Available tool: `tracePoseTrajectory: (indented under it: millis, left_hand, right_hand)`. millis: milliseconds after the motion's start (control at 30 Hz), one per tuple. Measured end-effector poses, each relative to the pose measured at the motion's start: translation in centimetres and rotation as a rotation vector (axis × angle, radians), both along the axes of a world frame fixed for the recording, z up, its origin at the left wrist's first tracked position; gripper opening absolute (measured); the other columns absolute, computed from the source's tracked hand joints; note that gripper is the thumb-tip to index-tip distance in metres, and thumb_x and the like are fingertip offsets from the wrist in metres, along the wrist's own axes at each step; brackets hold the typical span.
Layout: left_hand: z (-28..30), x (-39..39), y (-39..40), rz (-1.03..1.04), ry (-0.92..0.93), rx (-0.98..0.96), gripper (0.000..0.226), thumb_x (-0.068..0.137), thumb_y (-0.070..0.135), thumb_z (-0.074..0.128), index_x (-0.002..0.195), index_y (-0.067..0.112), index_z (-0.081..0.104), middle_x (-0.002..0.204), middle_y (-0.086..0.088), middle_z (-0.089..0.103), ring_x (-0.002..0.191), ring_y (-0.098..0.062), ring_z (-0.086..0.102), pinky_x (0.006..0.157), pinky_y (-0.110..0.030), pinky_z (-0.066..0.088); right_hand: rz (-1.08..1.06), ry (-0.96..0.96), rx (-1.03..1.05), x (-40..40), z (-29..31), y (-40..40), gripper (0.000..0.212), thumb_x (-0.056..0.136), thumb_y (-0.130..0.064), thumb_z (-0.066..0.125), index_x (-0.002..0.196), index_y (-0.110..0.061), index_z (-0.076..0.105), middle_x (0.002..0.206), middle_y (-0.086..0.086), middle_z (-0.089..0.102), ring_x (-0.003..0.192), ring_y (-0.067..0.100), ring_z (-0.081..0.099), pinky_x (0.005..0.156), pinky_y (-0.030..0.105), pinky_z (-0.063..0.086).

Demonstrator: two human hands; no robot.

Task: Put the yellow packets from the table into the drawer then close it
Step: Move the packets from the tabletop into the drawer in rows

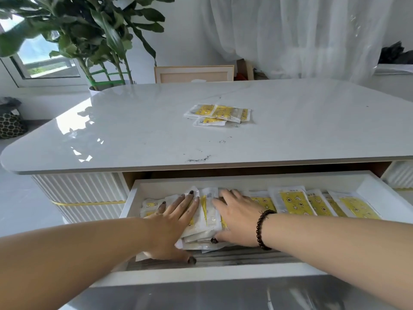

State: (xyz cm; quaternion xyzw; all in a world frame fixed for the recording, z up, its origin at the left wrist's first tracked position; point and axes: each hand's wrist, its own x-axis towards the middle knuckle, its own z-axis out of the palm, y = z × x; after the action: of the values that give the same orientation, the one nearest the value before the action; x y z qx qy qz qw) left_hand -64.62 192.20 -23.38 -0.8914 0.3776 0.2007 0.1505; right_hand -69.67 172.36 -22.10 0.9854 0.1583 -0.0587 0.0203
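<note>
On table (134,130): three yellow packets (218,114)

1. open drawer (241,275) near, holding yellow packets (295,203).
2. left hand (172,222) and right hand (237,218) press flat on a packet stack (206,222).
3. more loose packets (218,114) far on the table (134,130).

Bare forearms, dark nail polish, dark beaded bracelet (263,229) on right wrist

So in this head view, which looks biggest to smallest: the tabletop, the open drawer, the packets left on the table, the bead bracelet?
1. Tabletop
2. Drawer, nearer the camera
3. Packets on the table
4. Bracelet, though nearness enlarges it
</note>
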Motion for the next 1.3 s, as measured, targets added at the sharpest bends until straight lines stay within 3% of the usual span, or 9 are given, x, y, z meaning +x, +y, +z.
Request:
tracePoseTrajectory:
  millis: [167, 467, 667, 800, 933, 1033, 1133, 1233, 1300]
  left_hand:
    - [-0.3, 0.5, 1.2, -0.080, -0.117, 0.111, 0.114, 0.085, 0.072, 0.042, 0.139, 0.012, -0.040, 0.152, -0.005, -0.039, 0.142, -0.026, -0.031, 0.122, -0.047, 0.001]
    - [-0.6, 1.1, 1.3, -0.109, -0.109, 0.116, 0.113, 0.085, 0.073, 0.040, 0.142, 0.011, -0.036, 0.155, -0.006, -0.034, 0.145, -0.024, -0.025, 0.122, -0.047, 0.003]
    - [-0.6, 1.2, 1.2, -0.111, -0.129, 0.143, 0.119, 0.081, 0.077, 0.041, 0.138, 0.010, -0.039, 0.149, -0.004, -0.040, 0.145, -0.025, -0.026, 0.122, -0.046, 0.002]
    - [-0.3, 1.4, 0.8, -0.089, -0.122, 0.188, 0.132, 0.073, 0.078, 0.053, 0.137, 0.009, -0.040, 0.153, -0.005, -0.036, 0.145, -0.024, -0.025, 0.122, -0.046, 0.000]
    - [0.7, 1.5, 0.6, -0.039, -0.080, 0.107, 0.132, 0.072, 0.078, 0.055, 0.139, 0.013, -0.039, 0.157, -0.002, -0.031, 0.147, -0.022, -0.019, 0.122, -0.046, 0.005]
    - [2.8, 1.4, 0.1, 0.051, -0.023, -0.076, 0.120, 0.072, 0.081, 0.039, 0.146, 0.016, -0.030, 0.163, -0.003, -0.010, 0.150, -0.021, -0.001, 0.120, -0.045, 0.018]
    - [5.2, 1.2, -0.4, 0.095, -0.038, -0.212, 0.092, 0.088, 0.068, 0.039, 0.154, 0.023, -0.007, 0.158, -0.002, 0.025, 0.140, -0.021, 0.036, 0.111, -0.040, 0.037]
    - [7.7, 0.5, -0.7, 0.115, -0.144, -0.373, 0.044, 0.098, 0.045, 0.043, 0.139, 0.031, 0.042, 0.121, 0.011, 0.063, 0.104, -0.013, 0.063, 0.091, -0.036, 0.052]
    - [9.2, 0.3, -1.2, 0.249, -0.095, -0.687, 0.023, 0.097, 0.035, 0.048, 0.114, 0.029, 0.062, 0.096, 0.013, 0.070, 0.087, -0.013, 0.068, 0.083, -0.038, 0.056]
  right_hand:
    - [0.114, 0.016, -0.067, 0.6, -0.8, -0.7, 0.100, 0.080, -0.066, 0.052, 0.150, -0.016, 0.002, 0.150, 0.007, 0.015, 0.136, 0.030, 0.019, 0.110, 0.048, 0.032]
    - [0.139, 0.035, -0.086, 0.7, -0.6, -0.6, 0.095, 0.087, -0.069, 0.031, 0.150, -0.007, -0.002, 0.156, 0.006, 0.004, 0.142, 0.027, 0.009, 0.115, 0.046, 0.021]
    - [0.113, 0.044, -0.165, 1.0, -1.2, 0.0, 0.107, 0.082, -0.071, 0.043, 0.149, -0.007, -0.012, 0.158, 0.007, -0.006, 0.143, 0.029, 0.004, 0.113, 0.054, 0.020]
    - [0.119, -0.038, -0.144, 1.0, -0.8, -0.6, 0.113, 0.071, -0.073, 0.052, 0.150, -0.013, -0.002, 0.154, 0.004, 0.009, 0.138, 0.028, 0.017, 0.110, 0.048, 0.028]
    - [0.105, -0.030, -0.124, 0.5, 0.4, -1.1, 0.118, 0.068, -0.078, 0.051, 0.150, -0.015, -0.005, 0.154, 0.001, 0.006, 0.139, 0.025, 0.015, 0.112, 0.043, 0.027]
    - [0.084, -0.009, -0.107, 0.1, 2.2, -1.3, 0.115, 0.069, -0.076, 0.052, 0.151, -0.016, -0.001, 0.154, 0.001, 0.008, 0.140, 0.025, 0.015, 0.112, 0.042, 0.027]
    - [0.005, 0.005, -0.079, 0.1, 4.4, -1.7, 0.092, 0.074, -0.067, 0.054, 0.144, -0.014, 0.025, 0.145, 0.005, 0.026, 0.131, 0.024, 0.029, 0.104, 0.042, 0.038]
    - [-0.067, 0.006, 0.000, 0.1, 7.2, -2.1, 0.061, 0.081, -0.050, 0.056, 0.132, -0.020, 0.044, 0.127, -0.001, 0.050, 0.115, 0.019, 0.050, 0.090, 0.038, 0.050]
    - [-0.118, -0.060, 0.116, -0.1, 9.1, -2.2, 0.048, 0.083, -0.041, 0.057, 0.126, -0.024, 0.050, 0.113, -0.006, 0.061, 0.101, 0.016, 0.059, 0.084, 0.036, 0.054]
